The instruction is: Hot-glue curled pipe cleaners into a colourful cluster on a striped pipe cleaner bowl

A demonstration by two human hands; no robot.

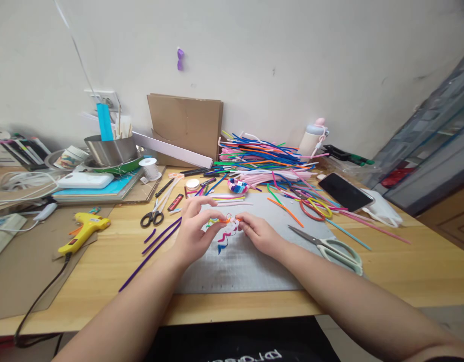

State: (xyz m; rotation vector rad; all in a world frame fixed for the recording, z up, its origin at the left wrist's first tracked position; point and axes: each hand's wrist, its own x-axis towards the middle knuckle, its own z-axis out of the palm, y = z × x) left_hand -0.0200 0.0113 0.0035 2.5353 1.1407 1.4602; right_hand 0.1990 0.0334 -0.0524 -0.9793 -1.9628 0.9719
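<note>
Over the grey cutting mat (254, 274), my left hand (197, 226) pinches a small pipe cleaner piece (224, 236) between thumb and fingertips. My right hand (260, 234) pinches the same piece from the other side, thumb against fingers. The piece has orange at the top, white and magenta wavy bends, and a blue end that hangs down; its finer shape is too small to tell. A little right of my right hand lie scissors with pale green handles (339, 254). Purple pipe cleaners (156, 249) lie on the table left of my left hand.
Behind the mat is a heap of coloured pipe cleaners (262, 158). A yellow glue gun (84, 231) with a black cord lies at left, near black-handled scissors (152, 218). At right are a phone (345, 192) and red-and-yellow-handled scissors (318, 208). Cardboard (186, 125) leans on the wall.
</note>
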